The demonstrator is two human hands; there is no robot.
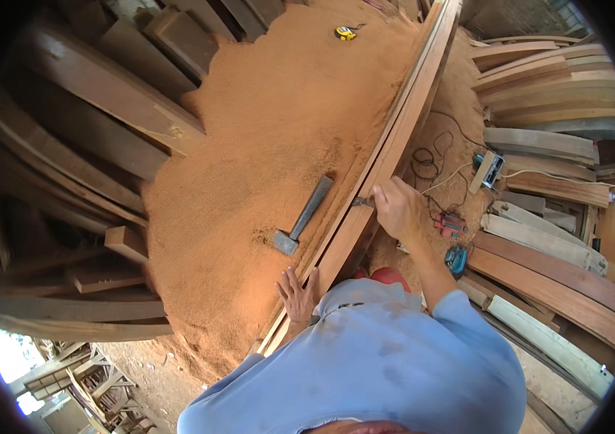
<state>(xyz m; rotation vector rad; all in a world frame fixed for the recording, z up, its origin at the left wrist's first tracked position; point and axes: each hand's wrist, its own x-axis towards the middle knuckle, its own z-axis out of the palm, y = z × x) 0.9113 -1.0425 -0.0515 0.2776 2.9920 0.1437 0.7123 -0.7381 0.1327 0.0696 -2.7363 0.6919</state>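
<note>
One dark tool [360, 202] sits in the closed right hand [397, 208], frame centre; left hand [297, 295] spreads open at the board [345, 249] (weak grip could cause slipping).

Hands [396, 208] at board [397, 145] — hammer [310, 210] lying alongside.
</note>
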